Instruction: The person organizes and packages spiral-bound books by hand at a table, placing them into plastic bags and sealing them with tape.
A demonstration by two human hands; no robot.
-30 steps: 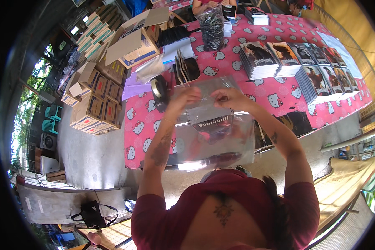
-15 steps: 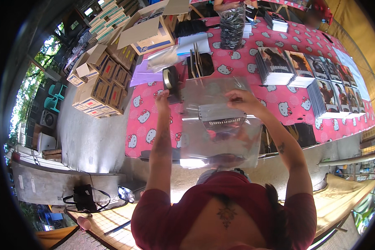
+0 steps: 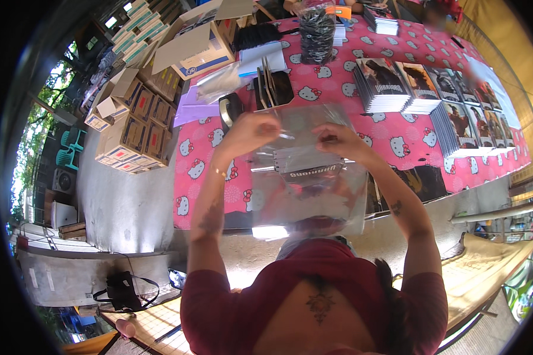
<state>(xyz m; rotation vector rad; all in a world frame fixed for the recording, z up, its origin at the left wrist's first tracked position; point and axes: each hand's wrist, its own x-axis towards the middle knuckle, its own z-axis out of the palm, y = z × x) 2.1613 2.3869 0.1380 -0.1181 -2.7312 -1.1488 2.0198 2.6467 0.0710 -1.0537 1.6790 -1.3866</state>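
Note:
A clear plastic sheet (image 3: 343, 201) lies in front of me at the table's near edge, with a book (image 3: 314, 171) with a dark cover under or inside it. My left hand (image 3: 251, 135) is closed, pinching a short shiny strip of clear tape (image 3: 287, 135) above the sheet's left part. On the right, my right hand (image 3: 340, 142) has its fingers curled together at the plastic over the book's far edge. What lies beneath those fingertips is partly hidden. Beside my left hand stands a large tape roll (image 3: 230, 109) in a dark holder.
Stacks of books (image 3: 385, 89) stand to the right on the pink patterned tablecloth (image 3: 314, 92). Beyond the sheet are upright dark boards (image 3: 269, 89) and a black-wrapped bundle (image 3: 317, 38). Cardboard boxes (image 3: 204, 53) stand at the far left. Another person's hand (image 3: 292, 7) shows at the far edge.
My left hand has moved right from beside the tape roll to above the plastic sheet, now with a strip of tape. My right hand stays near the same spot on the plastic.

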